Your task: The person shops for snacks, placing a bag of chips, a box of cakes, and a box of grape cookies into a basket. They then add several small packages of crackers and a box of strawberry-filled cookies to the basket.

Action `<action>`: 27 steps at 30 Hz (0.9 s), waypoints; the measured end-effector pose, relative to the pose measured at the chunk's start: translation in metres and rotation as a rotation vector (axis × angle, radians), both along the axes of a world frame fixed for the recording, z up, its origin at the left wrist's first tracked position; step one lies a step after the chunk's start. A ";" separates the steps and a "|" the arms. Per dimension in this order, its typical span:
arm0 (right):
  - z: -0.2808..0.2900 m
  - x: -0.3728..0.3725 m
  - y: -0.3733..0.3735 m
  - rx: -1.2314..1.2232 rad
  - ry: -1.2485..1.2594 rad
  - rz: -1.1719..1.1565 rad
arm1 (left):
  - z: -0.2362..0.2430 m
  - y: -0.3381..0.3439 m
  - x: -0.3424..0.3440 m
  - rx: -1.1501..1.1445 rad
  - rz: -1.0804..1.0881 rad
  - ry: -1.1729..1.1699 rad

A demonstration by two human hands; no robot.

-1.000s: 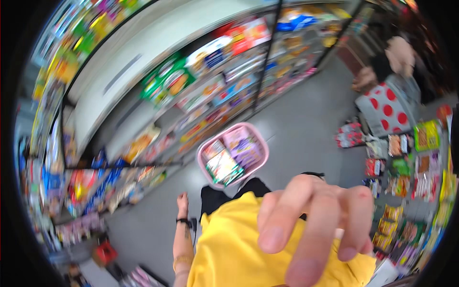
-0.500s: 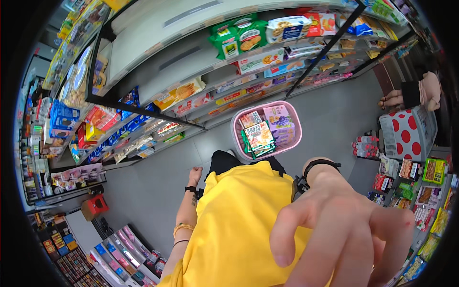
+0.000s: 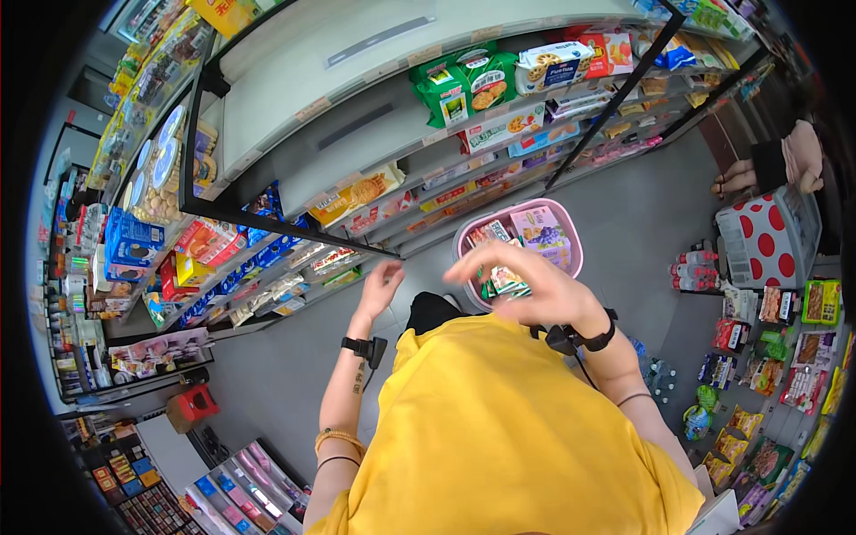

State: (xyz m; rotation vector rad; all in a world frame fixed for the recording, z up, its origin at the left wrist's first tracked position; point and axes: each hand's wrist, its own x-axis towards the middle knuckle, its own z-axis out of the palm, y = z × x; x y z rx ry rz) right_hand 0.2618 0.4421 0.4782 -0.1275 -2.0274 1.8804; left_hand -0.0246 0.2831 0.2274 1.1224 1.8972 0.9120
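Observation:
My left hand (image 3: 382, 286) is raised in front of the shelves, its fingers loosely bent and apart, with nothing in it. My right hand (image 3: 537, 287) hovers over the near part of a pink basket (image 3: 462, 239), thumb and fingers spread, holding nothing. The basket stands on the floor before the shelf. Inside it, flat snack packets (image 3: 489, 234) lie on the left and purple boxes with a grape picture (image 3: 542, 234) on the right. My right hand covers part of the packets.
Ahead runs a shelf unit with a black frame (image 3: 294, 234), holding a green biscuit bag (image 3: 464, 85) and a yellow biscuit pack (image 3: 358, 193). To the right are bottles (image 3: 695, 270), a red-dotted bin (image 3: 771, 239) and another person (image 3: 785, 165). A red stool (image 3: 193, 404) stands left.
My right hand has swung from close to the camera forward to above the basket. My left hand has risen from low at my side toward the shelf. The view has shifted slightly.

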 end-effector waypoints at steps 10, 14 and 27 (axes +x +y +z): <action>-0.344 0.206 -0.066 0.009 -1.116 -0.769 | 0.189 0.161 0.038 0.515 -0.165 0.376; -0.454 0.279 -0.142 -0.226 -1.160 -0.994 | 0.183 0.226 0.042 0.530 -0.043 0.442; -0.474 0.289 -0.210 -0.884 -0.714 -1.284 | 0.166 0.305 0.008 0.692 -0.128 0.179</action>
